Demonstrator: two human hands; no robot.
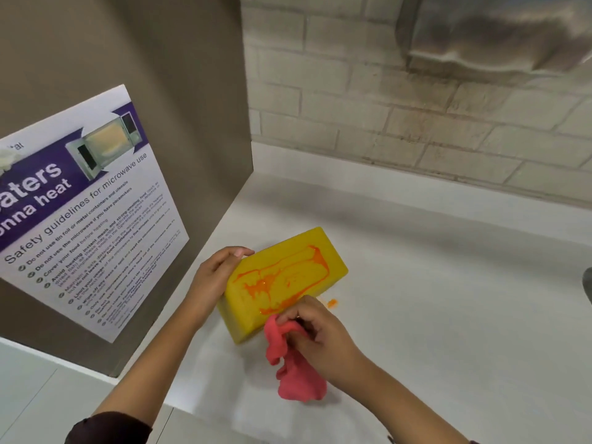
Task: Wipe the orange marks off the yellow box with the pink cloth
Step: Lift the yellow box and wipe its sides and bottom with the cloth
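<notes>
On white counter (416, 283), yellow box (333, 251) tilted, left hand (211, 277) gripping its end. Right hand (317, 325) pinches pink cloth (294, 370) at near edge. Orange marks (275, 280) all there, plus drip (332, 303) on counter; wiping barely begun.

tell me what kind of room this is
Probably a shared kitchen or break room: a microwave safety poster hangs on the side panel, a pale countertop runs along a tiled wall, and a metal fixture, perhaps a dispenser, is mounted above.
</notes>
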